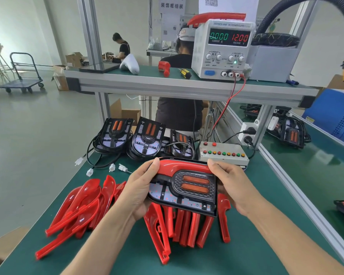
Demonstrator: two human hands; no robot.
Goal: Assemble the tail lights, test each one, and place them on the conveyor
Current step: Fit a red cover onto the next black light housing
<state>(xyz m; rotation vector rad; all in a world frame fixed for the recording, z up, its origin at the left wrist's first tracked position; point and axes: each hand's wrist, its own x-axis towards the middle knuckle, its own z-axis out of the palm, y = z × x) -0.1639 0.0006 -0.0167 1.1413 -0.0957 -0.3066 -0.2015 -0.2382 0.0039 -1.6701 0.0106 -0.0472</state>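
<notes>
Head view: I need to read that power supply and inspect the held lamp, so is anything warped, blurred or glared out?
Head view: wide-angle bending curves the shelf frame; power supply digits read sharply; tail light crisp between left hand and right hand; hose slightly soft; mild sheen on the green mat.

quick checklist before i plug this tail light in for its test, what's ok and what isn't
1. Both hands grip the tail light, left hand and right hand: ok.
2. Red trim seated along its top edge: looks ok; full seating cannot tell.
3. Power supply reads 12.00 V, 0.000 A: ok.
4. This light's connector: cannot tell, hidden.
5. Test box within reach behind the light: ok.
</notes>
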